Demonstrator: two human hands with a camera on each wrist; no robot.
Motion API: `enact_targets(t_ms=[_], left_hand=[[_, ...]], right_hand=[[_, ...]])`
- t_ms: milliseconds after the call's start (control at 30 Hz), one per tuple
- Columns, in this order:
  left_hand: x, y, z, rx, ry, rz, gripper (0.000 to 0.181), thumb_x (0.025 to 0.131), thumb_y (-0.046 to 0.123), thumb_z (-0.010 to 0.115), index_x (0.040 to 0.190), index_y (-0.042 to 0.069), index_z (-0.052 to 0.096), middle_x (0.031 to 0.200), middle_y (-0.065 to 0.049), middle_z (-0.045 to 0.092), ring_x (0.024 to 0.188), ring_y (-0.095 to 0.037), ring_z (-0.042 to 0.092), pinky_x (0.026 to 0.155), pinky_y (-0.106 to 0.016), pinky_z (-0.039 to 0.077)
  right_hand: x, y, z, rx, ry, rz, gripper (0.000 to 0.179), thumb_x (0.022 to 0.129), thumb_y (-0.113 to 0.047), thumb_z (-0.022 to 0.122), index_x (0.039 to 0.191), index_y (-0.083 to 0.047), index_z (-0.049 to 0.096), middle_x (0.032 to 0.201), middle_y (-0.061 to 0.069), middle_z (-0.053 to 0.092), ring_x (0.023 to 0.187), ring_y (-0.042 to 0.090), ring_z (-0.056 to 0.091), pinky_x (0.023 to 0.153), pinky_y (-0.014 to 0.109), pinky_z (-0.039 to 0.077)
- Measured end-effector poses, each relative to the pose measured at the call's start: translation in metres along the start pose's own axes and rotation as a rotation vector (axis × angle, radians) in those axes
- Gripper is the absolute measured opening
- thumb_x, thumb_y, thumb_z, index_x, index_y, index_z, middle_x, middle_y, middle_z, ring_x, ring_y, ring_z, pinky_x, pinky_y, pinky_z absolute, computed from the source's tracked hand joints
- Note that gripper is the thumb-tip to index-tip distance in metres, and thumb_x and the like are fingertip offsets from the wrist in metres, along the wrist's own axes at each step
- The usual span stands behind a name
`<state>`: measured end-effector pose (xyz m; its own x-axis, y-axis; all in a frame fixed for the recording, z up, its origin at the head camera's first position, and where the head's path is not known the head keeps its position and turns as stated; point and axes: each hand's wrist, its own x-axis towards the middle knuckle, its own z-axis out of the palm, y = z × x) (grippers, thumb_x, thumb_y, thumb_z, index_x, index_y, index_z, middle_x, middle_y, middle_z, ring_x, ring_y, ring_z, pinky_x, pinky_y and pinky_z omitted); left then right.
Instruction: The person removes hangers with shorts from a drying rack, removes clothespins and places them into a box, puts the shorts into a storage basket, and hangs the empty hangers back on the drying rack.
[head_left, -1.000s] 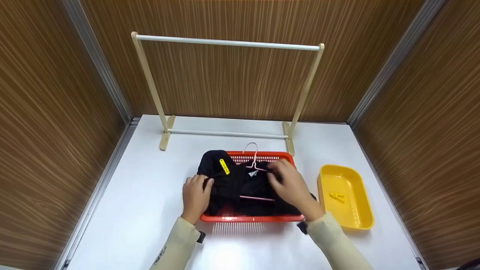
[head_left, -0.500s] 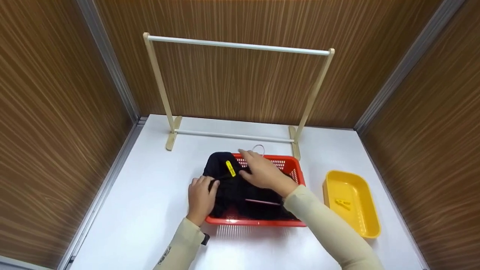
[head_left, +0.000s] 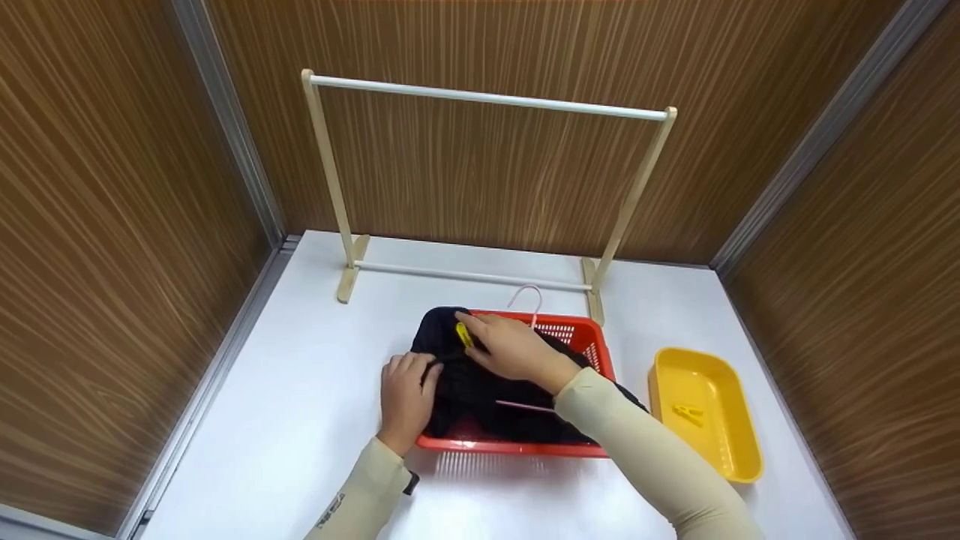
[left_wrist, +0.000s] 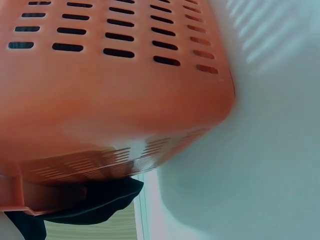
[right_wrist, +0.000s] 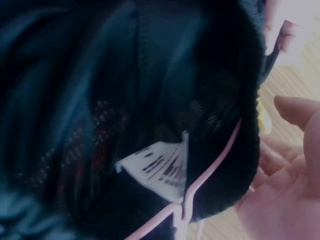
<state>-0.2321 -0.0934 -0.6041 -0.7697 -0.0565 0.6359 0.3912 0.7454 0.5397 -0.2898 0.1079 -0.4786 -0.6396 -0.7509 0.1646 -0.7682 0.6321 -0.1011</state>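
Note:
A black garment (head_left: 472, 394) lies bunched in a red slotted basket (head_left: 517, 449), hanging over its left end. My left hand (head_left: 407, 394) pinches the garment at the basket's left side. A yellow clothespin (head_left: 463, 334) sits on the dark cloth, with the fingers of my right hand (head_left: 517, 349) reaching over it. In the right wrist view, thumb and fingers stand apart beside the clothespin (right_wrist: 264, 118), partly hidden behind the cloth edge. A pink hanger (head_left: 537, 296) sits inside the garment; its hook rises past the far rim. A white printed label (right_wrist: 155, 167) shows by the hanger's neck.
Behind the basket stands a clothes rack with a white top bar (head_left: 487, 97) and wooden legs. To the right, a yellow tray (head_left: 716, 360) holds another yellow clothespin (head_left: 688, 414). Wood-grain panels (head_left: 480, 180) enclose the white table (head_left: 300, 390) at the back and sides.
My right hand has moved left from the garment's right part, across the hanger, to the clothespin. My left hand keeps its hold on the cloth. The head view has shifted slightly.

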Motion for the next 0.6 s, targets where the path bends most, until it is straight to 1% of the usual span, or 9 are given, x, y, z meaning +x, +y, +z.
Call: enact_targets(t_ms=[67, 167, 233, 333, 400, 467, 600], left_hand=[[0.002, 0.000, 0.000, 0.013, 0.005, 0.033, 0.014, 0.099, 0.023, 0.071, 0.099, 0.009, 0.072, 0.094, -0.004, 0.068, 0.087, -0.028, 0.057, 0.081, -0.044, 0.043], [0.004, 0.001, -0.001, 0.039, -0.018, 0.069, 0.013, 0.099, 0.022, 0.070, 0.102, 0.009, 0.069, 0.096, -0.005, 0.067, 0.089, -0.028, 0.058, 0.081, -0.044, 0.043], [0.005, 0.001, -0.001, 0.054, -0.053, 0.083, 0.014, 0.099, 0.021, 0.069, 0.104, 0.008, 0.066, 0.097, -0.006, 0.066, 0.089, -0.028, 0.058, 0.081, -0.043, 0.043], [0.004, 0.001, -0.003, 0.064, -0.104, 0.088, 0.017, 0.097, 0.021, 0.071, 0.104, 0.008, 0.063, 0.095, -0.007, 0.066, 0.087, -0.027, 0.059, 0.079, -0.042, 0.045], [0.003, 0.000, -0.004, 0.065, -0.122, 0.085, 0.020, 0.096, 0.024, 0.072, 0.102, 0.008, 0.062, 0.091, -0.006, 0.066, 0.082, -0.026, 0.060, 0.076, -0.041, 0.046], [0.002, -0.001, -0.005, 0.070, -0.128, 0.084, 0.022, 0.096, 0.029, 0.072, 0.097, 0.009, 0.062, 0.085, -0.004, 0.065, 0.076, -0.026, 0.060, 0.072, -0.041, 0.046], [0.002, -0.002, -0.004, 0.088, -0.129, 0.107, 0.028, 0.102, 0.035, 0.066, 0.086, 0.012, 0.060, 0.073, -0.001, 0.059, 0.066, -0.023, 0.055, 0.064, -0.039, 0.043]], right_hand=[[0.000, -0.003, -0.003, -0.008, -0.005, 0.001, 0.055, 0.101, -0.027, 0.067, 0.148, -0.003, 0.052, 0.128, 0.019, 0.067, 0.112, 0.032, 0.068, 0.098, 0.046, 0.054], [0.001, -0.007, -0.007, -0.039, -0.002, -0.016, 0.049, 0.102, -0.026, 0.066, 0.144, -0.002, 0.057, 0.127, 0.018, 0.067, 0.110, 0.031, 0.068, 0.099, 0.044, 0.054], [0.000, -0.011, -0.009, -0.048, 0.009, -0.029, 0.042, 0.102, -0.024, 0.066, 0.138, -0.002, 0.061, 0.120, 0.015, 0.067, 0.104, 0.028, 0.069, 0.096, 0.042, 0.055], [-0.003, -0.017, -0.009, -0.061, 0.032, -0.052, 0.028, 0.101, -0.022, 0.068, 0.124, -0.007, 0.067, 0.107, 0.008, 0.066, 0.093, 0.023, 0.067, 0.085, 0.039, 0.057], [-0.005, -0.022, -0.008, -0.078, 0.051, -0.070, 0.021, 0.098, -0.023, 0.071, 0.113, -0.009, 0.069, 0.099, 0.004, 0.064, 0.087, 0.020, 0.065, 0.079, 0.038, 0.057], [-0.008, -0.026, -0.006, -0.111, 0.068, -0.082, 0.020, 0.095, -0.025, 0.075, 0.105, -0.010, 0.068, 0.095, 0.002, 0.063, 0.084, 0.019, 0.064, 0.075, 0.037, 0.056], [-0.014, -0.031, 0.001, -0.184, 0.107, -0.065, 0.022, 0.091, -0.027, 0.080, 0.098, -0.011, 0.066, 0.091, 0.001, 0.062, 0.082, 0.019, 0.064, 0.073, 0.035, 0.056]])
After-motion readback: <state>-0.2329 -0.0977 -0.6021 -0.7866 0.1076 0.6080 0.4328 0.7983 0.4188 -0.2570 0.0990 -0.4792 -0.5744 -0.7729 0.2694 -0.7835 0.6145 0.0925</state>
